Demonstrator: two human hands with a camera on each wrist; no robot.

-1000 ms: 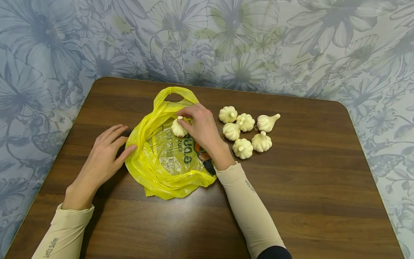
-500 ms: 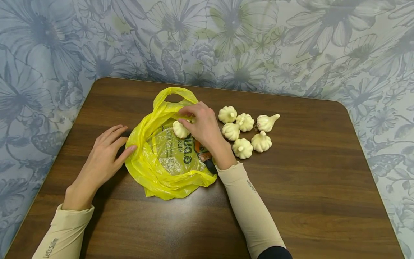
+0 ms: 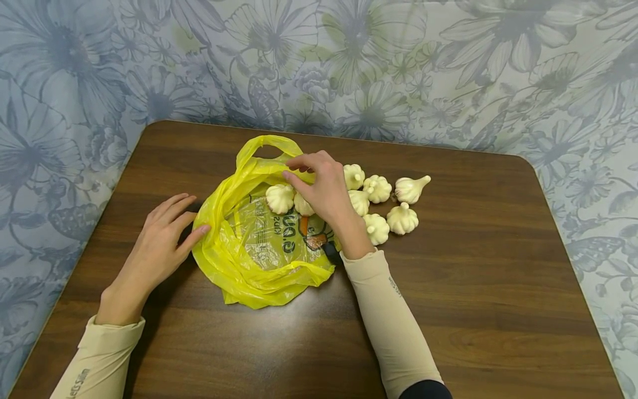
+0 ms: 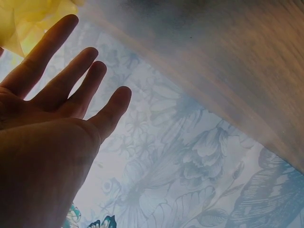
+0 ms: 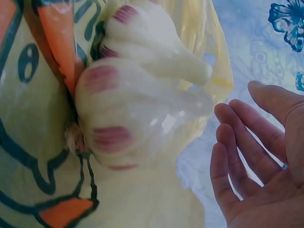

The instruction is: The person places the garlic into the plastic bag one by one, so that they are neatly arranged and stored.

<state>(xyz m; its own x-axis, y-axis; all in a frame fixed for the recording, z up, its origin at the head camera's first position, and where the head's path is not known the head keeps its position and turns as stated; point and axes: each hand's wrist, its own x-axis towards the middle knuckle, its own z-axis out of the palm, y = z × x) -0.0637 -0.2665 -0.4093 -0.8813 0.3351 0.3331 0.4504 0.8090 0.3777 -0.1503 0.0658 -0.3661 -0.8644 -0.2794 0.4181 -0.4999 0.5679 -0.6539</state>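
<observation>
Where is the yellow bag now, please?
In the head view, the yellow bag lies left of centre on the table, just right of the left hand.

Glossy plastic bag (image 3: 261, 289), smooth wood-grain table (image 3: 498, 271).

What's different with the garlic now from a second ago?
The right hand let go of one garlic bulb inside the yellow plastic bag and moved right, uncovering a second bulb. The left hand stayed at the bag's edge; six bulbs stayed outside.

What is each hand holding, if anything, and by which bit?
Nothing is held. The right hand is open near two garlic bulbs in the yellow plastic bag, and the left hand only touches the bag's side.
</observation>
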